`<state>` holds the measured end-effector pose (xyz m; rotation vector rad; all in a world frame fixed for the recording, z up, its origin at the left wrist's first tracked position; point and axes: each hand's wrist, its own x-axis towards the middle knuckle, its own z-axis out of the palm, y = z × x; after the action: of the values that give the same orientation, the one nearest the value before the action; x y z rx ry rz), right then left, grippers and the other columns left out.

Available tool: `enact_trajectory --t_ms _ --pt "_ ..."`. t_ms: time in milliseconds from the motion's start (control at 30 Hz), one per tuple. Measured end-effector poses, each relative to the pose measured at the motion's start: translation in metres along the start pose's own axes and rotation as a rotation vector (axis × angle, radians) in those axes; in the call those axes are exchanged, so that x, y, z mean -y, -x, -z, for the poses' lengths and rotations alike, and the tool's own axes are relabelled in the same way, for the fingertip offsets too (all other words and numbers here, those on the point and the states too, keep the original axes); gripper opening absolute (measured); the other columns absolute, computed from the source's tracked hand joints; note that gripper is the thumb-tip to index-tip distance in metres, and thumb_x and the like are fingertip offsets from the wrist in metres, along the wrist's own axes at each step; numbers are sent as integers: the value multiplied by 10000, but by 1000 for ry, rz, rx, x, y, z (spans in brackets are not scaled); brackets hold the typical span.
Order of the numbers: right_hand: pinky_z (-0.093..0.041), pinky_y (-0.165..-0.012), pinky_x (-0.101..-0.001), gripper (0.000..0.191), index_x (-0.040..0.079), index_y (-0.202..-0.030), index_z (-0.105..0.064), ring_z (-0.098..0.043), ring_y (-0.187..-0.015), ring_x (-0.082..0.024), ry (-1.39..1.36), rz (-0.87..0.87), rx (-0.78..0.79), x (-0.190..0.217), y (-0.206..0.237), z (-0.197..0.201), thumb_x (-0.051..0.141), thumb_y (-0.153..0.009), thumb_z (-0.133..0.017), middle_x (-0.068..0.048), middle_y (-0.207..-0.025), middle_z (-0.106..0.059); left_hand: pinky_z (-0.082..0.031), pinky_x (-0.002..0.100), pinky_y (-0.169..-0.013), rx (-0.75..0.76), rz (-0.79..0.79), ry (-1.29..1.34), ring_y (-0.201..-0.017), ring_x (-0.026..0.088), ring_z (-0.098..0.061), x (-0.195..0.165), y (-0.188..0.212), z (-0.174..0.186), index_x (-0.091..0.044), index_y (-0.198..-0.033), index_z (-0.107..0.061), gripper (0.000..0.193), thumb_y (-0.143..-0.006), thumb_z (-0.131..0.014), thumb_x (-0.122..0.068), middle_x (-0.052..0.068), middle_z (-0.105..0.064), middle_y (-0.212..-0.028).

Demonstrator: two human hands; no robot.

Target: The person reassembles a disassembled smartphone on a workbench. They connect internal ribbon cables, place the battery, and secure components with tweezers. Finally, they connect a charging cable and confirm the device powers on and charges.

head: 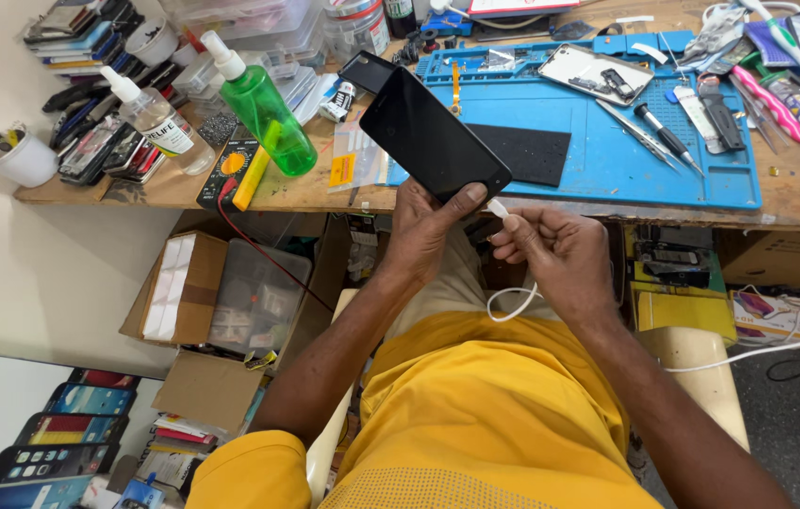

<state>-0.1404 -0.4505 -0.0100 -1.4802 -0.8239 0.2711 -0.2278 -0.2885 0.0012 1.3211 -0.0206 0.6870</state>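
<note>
Black phone [433, 132] in left hand [423, 226], seemingly just beside right hand's [551, 247] white plug [498, 208].

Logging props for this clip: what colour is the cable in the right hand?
White: the cable pinched in the right hand, clearest in the head view.

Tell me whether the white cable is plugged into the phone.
Not plugged in. The white cable tip, pinched in the right hand, sits just beside the phone edge.

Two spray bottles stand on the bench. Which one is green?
The green spray bottle, nearer the dark phone in the left hand. The clear spray bottle stands farther left, with a printed label.
</note>
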Motion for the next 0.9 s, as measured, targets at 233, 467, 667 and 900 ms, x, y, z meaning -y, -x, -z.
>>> enact_trajectory --t_ms 233,467,667,900 --pt "-635 -629 -256 200 -30 -1139 -726 -755 -720 -127 -23 72 -47 -11 7 -3 102 -1009 -653 -111 -838 -773 -544 278 -806 34 -13 -26 -861 97 -669 6 3 0 -64 -992 -705 168 -930 -823 -167 16 -715 -918" --pt "-626 -611 -252 184 -26 -1119 -736 -743 -701 -119 -34 46 -35 -12 9 -5 95 -1013 -647 -103 -818 -765 -538 278 -764 35 11 -46 -799 93 -661 11 5 4 -56 -953 -720 160 -930 -827 -173 20 -720 -863" --pt "-609 -643 -242 224 -6 -1180 -717 -749 -736 -103 -34 -49 45 -4 3 0 124 -1018 -635 -72 -847 -778 -544 272 -746 72 38 -69 -817 98 -669 -2 -2 7 -30 -990 -726 187 -914 -834 -162 35 -744 -915" --pt "-545 -771 -213 406 -18 -1364 -653 -625 -853 -65 -142 92 40 -15 -9 25 52 -972 -733 -53 -977 -699 -607 283 -817 321 81 -310 -933 88 -705 -9 -12 7 -16 -1170 -672 337 -909 -817 -172 41 -752 -1043"
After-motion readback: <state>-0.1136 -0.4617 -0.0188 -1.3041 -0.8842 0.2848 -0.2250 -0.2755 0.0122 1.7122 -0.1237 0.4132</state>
